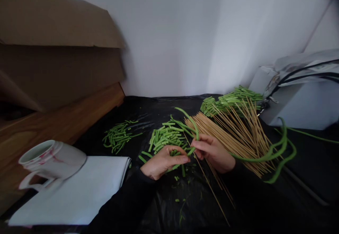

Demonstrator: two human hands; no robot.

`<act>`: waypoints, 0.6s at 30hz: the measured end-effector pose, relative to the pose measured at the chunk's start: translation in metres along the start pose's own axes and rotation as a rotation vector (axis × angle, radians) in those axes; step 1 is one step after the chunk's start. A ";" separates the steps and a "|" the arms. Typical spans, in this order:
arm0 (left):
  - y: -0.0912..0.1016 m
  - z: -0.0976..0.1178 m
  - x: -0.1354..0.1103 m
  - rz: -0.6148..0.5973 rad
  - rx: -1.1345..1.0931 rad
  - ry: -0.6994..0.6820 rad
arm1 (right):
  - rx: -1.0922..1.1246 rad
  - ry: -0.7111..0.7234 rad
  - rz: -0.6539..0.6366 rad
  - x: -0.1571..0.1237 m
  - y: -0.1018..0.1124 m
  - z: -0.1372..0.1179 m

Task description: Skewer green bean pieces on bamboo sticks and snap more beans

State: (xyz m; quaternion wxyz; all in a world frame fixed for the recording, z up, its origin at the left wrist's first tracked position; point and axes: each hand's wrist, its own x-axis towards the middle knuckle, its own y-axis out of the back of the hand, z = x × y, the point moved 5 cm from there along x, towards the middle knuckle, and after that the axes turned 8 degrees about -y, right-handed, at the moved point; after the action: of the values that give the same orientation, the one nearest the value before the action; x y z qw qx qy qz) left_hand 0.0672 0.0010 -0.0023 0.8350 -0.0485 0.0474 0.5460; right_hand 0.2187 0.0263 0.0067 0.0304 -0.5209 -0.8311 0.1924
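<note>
My left hand [163, 161] is closed in a pinch on a green bean stalk [191, 125] just above a heap of cut bean pieces [165, 138]. My right hand [213, 151] is closed beside it, gripping the same stalk together with long green stalks [278, 149] that curl away to the right. A thin bamboo skewer [212, 191] runs from under my right hand toward the front. Both hands meet over black plastic sheeting [159, 205].
A fan of bamboo skewers [238, 131] lies behind my right hand, with a pile of cut beans [230, 101] beyond it. A smaller bean heap [119, 136] lies left. A white mug [50, 161] and white paper [84, 188] sit front left. Cardboard [58, 43] stands left; a grey box [299, 99] right.
</note>
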 end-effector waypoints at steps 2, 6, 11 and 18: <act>0.001 0.001 0.001 0.020 -0.033 -0.013 | 0.050 0.004 0.040 0.000 0.002 -0.003; 0.004 0.004 0.002 0.079 -0.205 -0.077 | 0.124 -0.004 0.079 0.001 0.004 -0.004; 0.010 0.005 0.005 0.224 -0.364 -0.182 | 0.093 0.028 0.038 0.002 0.002 -0.001; 0.008 0.010 0.004 0.329 -0.493 -0.217 | 0.023 0.050 0.049 0.005 0.001 0.004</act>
State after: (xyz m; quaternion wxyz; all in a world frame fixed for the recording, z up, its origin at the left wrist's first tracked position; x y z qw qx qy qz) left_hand 0.0616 0.0086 0.0069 0.6986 -0.1827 -0.1686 0.6709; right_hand 0.2165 0.0295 0.0018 0.0524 -0.5455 -0.8147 0.1895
